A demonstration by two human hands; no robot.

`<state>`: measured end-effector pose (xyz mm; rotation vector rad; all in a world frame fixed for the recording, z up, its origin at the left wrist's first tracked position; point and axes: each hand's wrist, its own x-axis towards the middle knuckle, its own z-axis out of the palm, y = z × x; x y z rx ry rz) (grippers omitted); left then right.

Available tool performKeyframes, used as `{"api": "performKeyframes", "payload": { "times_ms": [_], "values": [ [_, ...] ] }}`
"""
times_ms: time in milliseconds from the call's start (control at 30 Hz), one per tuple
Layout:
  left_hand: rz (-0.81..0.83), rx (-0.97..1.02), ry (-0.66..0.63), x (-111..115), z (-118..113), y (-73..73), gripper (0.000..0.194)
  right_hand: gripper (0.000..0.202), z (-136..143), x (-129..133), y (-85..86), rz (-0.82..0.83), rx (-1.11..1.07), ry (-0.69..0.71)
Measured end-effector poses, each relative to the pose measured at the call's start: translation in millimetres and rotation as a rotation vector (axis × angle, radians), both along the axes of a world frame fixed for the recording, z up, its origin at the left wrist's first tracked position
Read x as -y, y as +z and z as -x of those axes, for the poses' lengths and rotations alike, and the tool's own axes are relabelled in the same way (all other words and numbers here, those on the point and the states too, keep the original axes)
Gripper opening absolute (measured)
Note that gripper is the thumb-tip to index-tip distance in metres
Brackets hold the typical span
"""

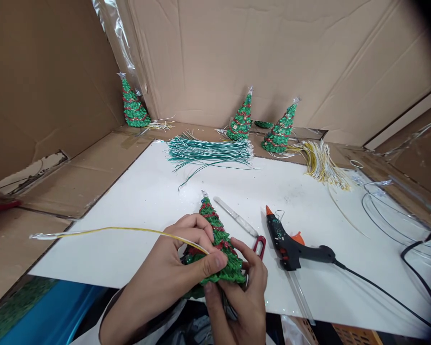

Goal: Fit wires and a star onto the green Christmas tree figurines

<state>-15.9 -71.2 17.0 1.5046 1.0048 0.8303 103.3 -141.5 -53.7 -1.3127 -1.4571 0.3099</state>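
A small green Christmas tree (219, 235) with red garland stands tilted between my two hands at the front of the white board. My left hand (179, 258) is closed, pinching a yellow and white wire (129, 230) between thumb and fingers against the tree's side. The wire's whitish far end sticks out to the left. Around the lower right edge and base of the tree, my right hand (242, 292) is closed and keeps hold of it. The fingers partly hide the tree's lower layers.
Right of the tree lie a black glue gun (287, 244) with its cord, a white pen-like tool (235, 215) and a red-handled item (259, 247). Behind are green wires (210, 151), yellow-white wires (323, 165) and several decorated trees (282, 129) along cardboard walls (208, 62).
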Motion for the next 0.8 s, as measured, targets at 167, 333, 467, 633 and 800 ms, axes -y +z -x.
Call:
{"api": "performKeyframes", "payload": {
  "times_ms": [167, 333, 467, 633, 800],
  "values": [
    [0.000, 0.009, -0.013, -1.5, 4.4, -0.4, 0.034, 0.028, 3.5, -1.2, -6.0, -0.024, -0.117, -0.004],
    [-0.011, 0.008, -0.016, 8.1, 13.1, 0.4, 0.067, 0.021, -0.5, -0.7, -7.1, -0.054, -0.108, 0.016],
    [-0.023, -0.043, 0.082, 16.7, 12.0, 0.3, 0.072, 0.016, -6.5, 3.5, -5.1, -0.038, -0.039, 0.021],
    [0.017, -0.053, 0.089, 19.5, 8.7, -0.4, 0.090, 0.021, -15.5, 8.4, -6.2, -0.078, 0.066, 0.025],
    [0.001, -0.067, 0.097, 19.5, 7.4, -4.8, 0.102, 0.021, -28.7, 16.3, -17.3, -0.193, 0.105, 0.008]
  ]
}}
